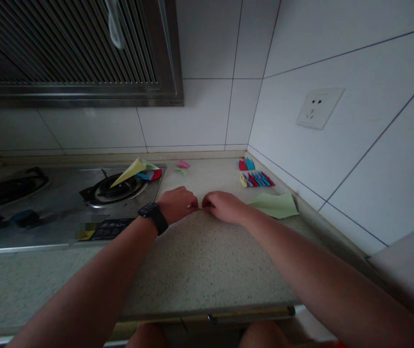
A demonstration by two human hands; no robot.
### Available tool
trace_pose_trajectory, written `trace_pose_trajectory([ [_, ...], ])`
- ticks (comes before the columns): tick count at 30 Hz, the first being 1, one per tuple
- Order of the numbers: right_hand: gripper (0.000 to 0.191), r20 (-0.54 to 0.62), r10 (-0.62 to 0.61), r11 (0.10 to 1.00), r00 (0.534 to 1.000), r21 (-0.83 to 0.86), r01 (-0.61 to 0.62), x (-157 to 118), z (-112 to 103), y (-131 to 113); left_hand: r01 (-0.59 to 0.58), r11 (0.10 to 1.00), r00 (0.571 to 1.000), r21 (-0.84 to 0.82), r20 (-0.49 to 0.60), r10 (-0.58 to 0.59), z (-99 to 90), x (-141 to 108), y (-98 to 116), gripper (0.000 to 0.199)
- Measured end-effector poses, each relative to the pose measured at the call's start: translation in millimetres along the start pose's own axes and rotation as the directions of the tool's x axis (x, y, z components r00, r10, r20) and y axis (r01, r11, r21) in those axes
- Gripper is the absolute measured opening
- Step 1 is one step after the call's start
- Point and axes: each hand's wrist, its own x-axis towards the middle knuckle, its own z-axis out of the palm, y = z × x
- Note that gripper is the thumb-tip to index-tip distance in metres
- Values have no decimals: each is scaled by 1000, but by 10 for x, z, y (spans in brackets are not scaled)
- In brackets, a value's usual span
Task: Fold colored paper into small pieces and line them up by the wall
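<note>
Over the middle of the counter (207, 270), my left hand (178, 204) and my right hand (224, 206) are close together, fingers pinched. Between their fingertips shows a sliver of a small yellowish piece of paper (200, 208); most of it is hidden by the fingers. A black watch is on my left wrist. Just beyond my right wrist lies a pale green paper sheet (277, 205). Behind it stands a row of folded paper pieces (257, 179) in red, blue and yellow. More red and blue folded pieces (246, 164) sit in the corner.
To the left is a gas stove (62, 193), with a yellow folded sheet (131, 171) and coloured papers (150, 174) over its right burner. Small pink (183, 164) and green (181, 171) papers lie near the back wall. A range hood (83, 94) hangs above; a socket (320, 108) is on the right wall.
</note>
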Motion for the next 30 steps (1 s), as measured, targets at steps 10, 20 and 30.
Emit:
trace_pose_trajectory([
  [10, 16, 19, -20, 998, 1000, -56, 21, -41, -67, 4, -89, 996, 996, -7, -1, 89, 11, 0, -44, 19],
  [20, 15, 13, -17, 999, 1000, -38, 18, -77, -110, 35, -56, 998, 998, -30, -41, 55, -26, -31, -46, 11],
  [30, 13, 7, -29, 999, 1000, -18, 29, -75, -98, 83, -69, 997, 997, -28, -44, 68, -10, -33, -103, 8],
])
